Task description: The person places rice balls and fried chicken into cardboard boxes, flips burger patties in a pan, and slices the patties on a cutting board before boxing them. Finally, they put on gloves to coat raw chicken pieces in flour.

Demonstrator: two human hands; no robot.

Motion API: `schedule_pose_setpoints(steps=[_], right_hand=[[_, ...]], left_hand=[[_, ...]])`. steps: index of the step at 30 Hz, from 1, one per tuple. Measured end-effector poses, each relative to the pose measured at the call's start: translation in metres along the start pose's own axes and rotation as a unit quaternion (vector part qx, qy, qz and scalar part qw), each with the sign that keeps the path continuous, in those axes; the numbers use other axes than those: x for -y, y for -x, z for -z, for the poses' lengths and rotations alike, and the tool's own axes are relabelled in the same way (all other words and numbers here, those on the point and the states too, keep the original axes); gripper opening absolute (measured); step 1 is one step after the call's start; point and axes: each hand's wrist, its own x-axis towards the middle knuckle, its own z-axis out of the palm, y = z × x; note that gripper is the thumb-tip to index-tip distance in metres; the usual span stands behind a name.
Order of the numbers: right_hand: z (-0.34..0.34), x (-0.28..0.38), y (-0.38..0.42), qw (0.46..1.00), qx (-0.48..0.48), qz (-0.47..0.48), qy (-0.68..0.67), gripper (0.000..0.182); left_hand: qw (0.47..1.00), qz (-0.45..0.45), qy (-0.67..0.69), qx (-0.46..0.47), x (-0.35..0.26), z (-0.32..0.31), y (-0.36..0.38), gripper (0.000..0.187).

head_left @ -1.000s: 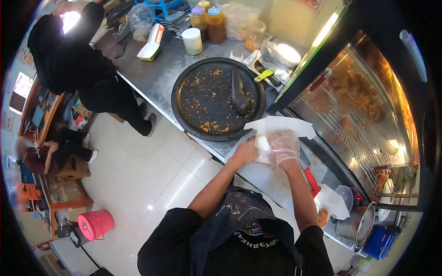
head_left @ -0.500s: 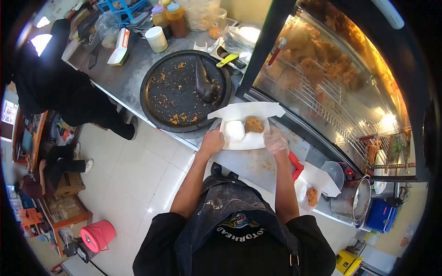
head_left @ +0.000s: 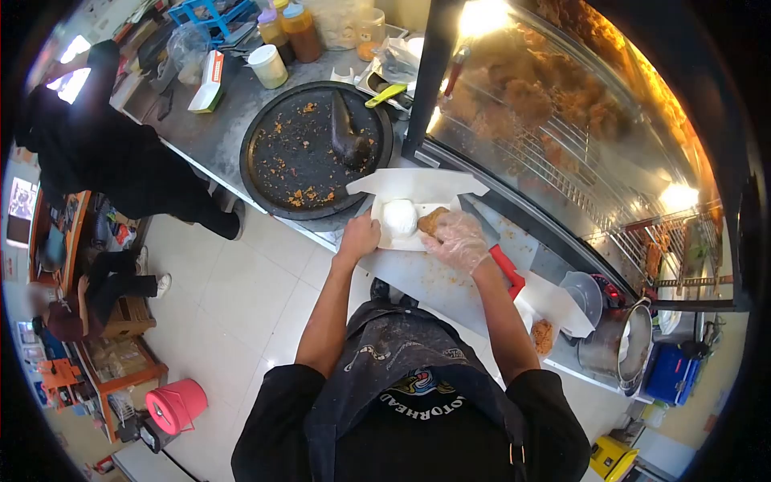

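While the bare left hand (head_left: 359, 237) grips the near-left edge of the white paper (head_left: 418, 186), the right hand (head_left: 456, 239), in a clear glove, closes loosely over the fried chicken (head_left: 431, 219) lying on that paper. A white rice ball (head_left: 399, 217) sits on the paper just beside the chicken, between the two hands. The paper lies on the steel counter (head_left: 225, 132), touching the round black tray (head_left: 313, 149), which is strewn with crumbs. A red-handled tool (head_left: 507, 271) lies by the right forearm. The glass case (head_left: 554, 120) of fried food stands beyond. At far left, another person (head_left: 96, 145) in black bends over.
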Motion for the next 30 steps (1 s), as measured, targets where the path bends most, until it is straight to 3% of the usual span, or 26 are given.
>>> schedule_pose_setpoints(steps=[3,6,9,10,13,16,19,20,23,26,27,29,30], right_hand=[[-0.004,0.007,-0.012,0.999,-0.041,0.027,-0.009,0.030],[-0.040,0.018,-0.052,0.966,-0.197,0.167,0.012,0.033],[-0.051,0.021,-0.072,0.973,-0.075,0.221,0.006,0.033],[-0.045,0.024,-0.069,0.980,-0.037,0.197,-0.010,0.031],[-0.026,0.020,-0.052,0.968,-0.084,0.238,0.003,0.031],[-0.003,-0.003,-0.025,0.962,-0.208,0.015,-0.177,0.034],[0.016,-0.020,-0.009,0.962,-0.074,-0.223,-0.143,0.037],[0.008,-0.022,-0.009,0.944,-0.065,-0.248,-0.208,0.036],[-0.030,-0.034,-0.011,0.943,-0.129,-0.280,-0.127,0.034],[-0.035,-0.052,-0.004,0.969,-0.008,-0.213,-0.125,0.035],[-0.044,-0.060,0.000,0.981,-0.012,-0.184,-0.053,0.032],[-0.050,-0.061,0.008,0.981,-0.173,-0.088,-0.018,0.024],[-0.030,-0.052,0.010,0.946,-0.317,-0.022,-0.060,0.020]], left_hand=[[1.000,-0.007,-0.015,-0.015,-0.011,0.005,0.003,0.041],[0.999,-0.003,-0.036,-0.017,-0.009,0.002,0.003,0.041],[0.999,0.007,-0.040,-0.007,-0.001,-0.002,-0.002,0.042],[0.999,0.014,-0.042,-0.004,0.003,-0.001,-0.001,0.042],[0.999,0.005,-0.016,-0.038,0.006,-0.010,0.003,0.042],[0.999,0.019,-0.032,-0.036,0.002,-0.010,0.008,0.042],[0.999,0.003,-0.019,-0.030,-0.003,-0.010,0.009,0.043],[0.999,0.004,-0.022,-0.024,-0.001,-0.010,0.008,0.042],[0.999,-0.020,-0.029,-0.007,0.002,-0.011,0.004,0.045],[0.996,-0.072,-0.060,0.005,0.000,-0.001,0.008,0.051],[0.991,-0.090,-0.098,0.018,0.001,0.002,0.010,0.054],[0.996,-0.073,-0.050,0.009,-0.019,0.032,0.024,0.050],[0.998,-0.045,0.031,0.008,-0.028,0.060,0.033,0.048]])
